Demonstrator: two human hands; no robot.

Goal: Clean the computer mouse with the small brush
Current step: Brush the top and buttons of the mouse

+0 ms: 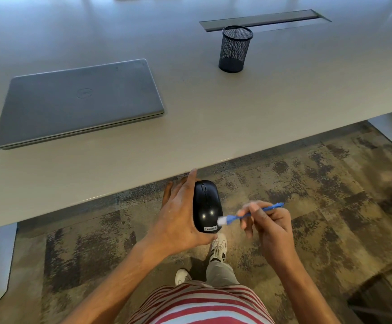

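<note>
While left hand (181,220) grips black mouse (206,206) from its side, mouse held in air below table (190,127) edge, over carpet (330,195), wheel end pointing to 12 o'clock. Right hand (269,223) closed on blue brush (253,212), pinched between fingers; white bristle tip touching mouse near logo end (about 4 o'clock on mouse body). On table: closed grey laptop (78,101) at 10 o'clock from mouse, mesh pen cup (235,49) at 12 o'clock, well apart. Striped shirt (202,305) at bottom.
</note>
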